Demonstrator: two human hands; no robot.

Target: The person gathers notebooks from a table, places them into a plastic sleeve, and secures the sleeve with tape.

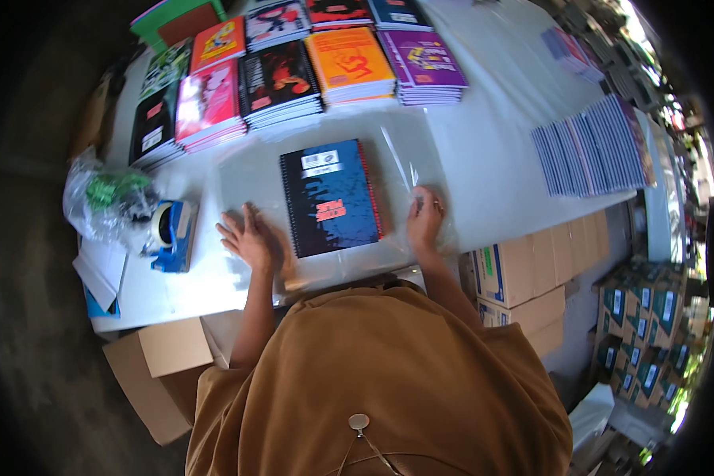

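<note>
A dark blue and black spiral notebook (330, 198) lies on a clear plastic sheet (254, 170) in front of me. Red coils show along its right side and dark coils along its left, so more than one notebook may be stacked there. My left hand (246, 236) rests on the plastic just left of the notebook, fingers spread and holding nothing. To the right of the notebook, apart from it, my right hand (426, 216) is at the plastic with its fingers curled closed. Whatever is between those fingers is hidden.
Several notebook stacks (349, 63) fill the table's far side. At left are a blue tape dispenser (176, 236) and a plastic bag with green material (107, 194). A long row of notebooks (587, 151) stands at right. Cardboard boxes (523, 266) sit below the table's right edge.
</note>
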